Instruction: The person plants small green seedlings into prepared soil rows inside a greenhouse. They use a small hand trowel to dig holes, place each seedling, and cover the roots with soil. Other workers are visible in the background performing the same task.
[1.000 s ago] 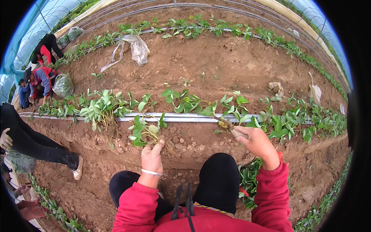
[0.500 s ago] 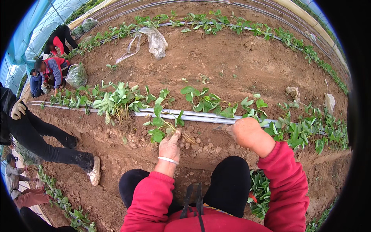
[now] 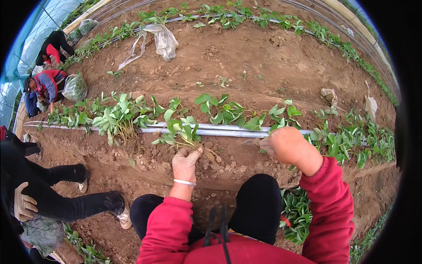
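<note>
My left hand (image 3: 184, 165) pinches the base of a leafy strawberry seedling (image 3: 179, 132), thumb and finger closed about its stems. Thin brown roots (image 3: 212, 154) show at the right of the thumb, over the soil. My right hand (image 3: 288, 147) is a fist, knuckles up, just right of the seedling and near the bed's edge. From it a thin grey blade-like tip (image 3: 253, 141) points left toward the soil; its handle is hidden in the fist. A bunch of loose strawberry seedlings (image 3: 121, 116) with bare roots lies left of my left hand.
Two grey drip pipes (image 3: 228, 130) run along the raised soil bed between plants. More strawberry seedlings (image 3: 296, 215) lie by my right knee. Crumpled clear plastic (image 3: 163, 42) rests farther off. A standing person's legs (image 3: 66, 200) are close at left; other people (image 3: 46, 83) crouch beyond.
My left hand has shifted slightly left and down, and the seedling's leaves now stand more upright above it. My right fist stays beside the pipes. The person at left has stepped nearer.
</note>
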Demonstrator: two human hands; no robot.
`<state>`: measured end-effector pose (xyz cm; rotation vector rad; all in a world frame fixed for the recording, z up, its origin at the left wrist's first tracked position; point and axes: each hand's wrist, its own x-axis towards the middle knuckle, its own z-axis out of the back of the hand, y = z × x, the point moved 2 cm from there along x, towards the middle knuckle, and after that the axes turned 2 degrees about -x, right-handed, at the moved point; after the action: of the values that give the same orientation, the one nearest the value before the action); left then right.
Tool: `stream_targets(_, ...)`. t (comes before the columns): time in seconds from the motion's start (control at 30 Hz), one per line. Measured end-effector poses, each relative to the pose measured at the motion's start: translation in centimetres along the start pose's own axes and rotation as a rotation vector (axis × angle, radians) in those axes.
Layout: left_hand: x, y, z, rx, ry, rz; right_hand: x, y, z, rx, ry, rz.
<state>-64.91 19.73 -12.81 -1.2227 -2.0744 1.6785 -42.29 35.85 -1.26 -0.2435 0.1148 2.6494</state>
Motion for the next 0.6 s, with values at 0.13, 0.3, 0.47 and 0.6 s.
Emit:
stream_targets(0.13, 0.4, 0.4, -0.3, -0.044, -0.063, -0.021, 0.7, 0.7, 0.3, -0.039, 0.102, 0.022)
stream_targets(0.3, 1.3, 1.3, 0.3, -0.085, -0.012, 0.113, 1.8, 1.1, -1.0, -0.149, 0.115, 0.057)
stream_targets(0.47, 2.2, 2.0, 0.5, -0.214, 0.149, 0.164, 3.5, 1.2, -2.0, -0.144, 0.156, 0.040)
stream_targets(0.6, 2.7, 2.3, 0.3, -0.289, 0.162, 0.199, 3.7, 0.7, -2.1, -0.172, 0.150, 0.082)
